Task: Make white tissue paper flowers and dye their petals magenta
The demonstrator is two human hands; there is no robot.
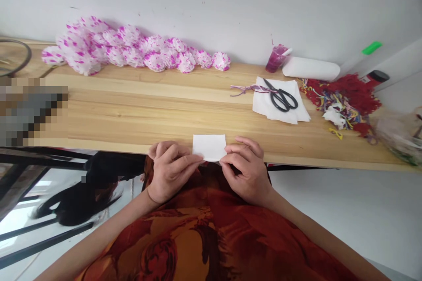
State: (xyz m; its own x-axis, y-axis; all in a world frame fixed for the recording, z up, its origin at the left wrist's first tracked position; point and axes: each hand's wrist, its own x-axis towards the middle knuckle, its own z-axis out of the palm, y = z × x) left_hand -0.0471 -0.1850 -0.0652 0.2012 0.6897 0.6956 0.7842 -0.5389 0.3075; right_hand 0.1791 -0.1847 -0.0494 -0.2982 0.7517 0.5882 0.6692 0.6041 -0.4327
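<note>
A small white folded tissue sheet lies at the near edge of the wooden table, its lower edge hanging over. My left hand pinches its lower left corner with thumb and forefinger. My right hand pinches its lower right corner, fingers curled. Both hands sit just below the table edge, over my lap in a red patterned garment.
A row of white-and-pink paper flowers lines the wall at the back left. Black scissors lie on a stack of white tissue at right, beside a pink cup, a white roll and red and coloured scraps.
</note>
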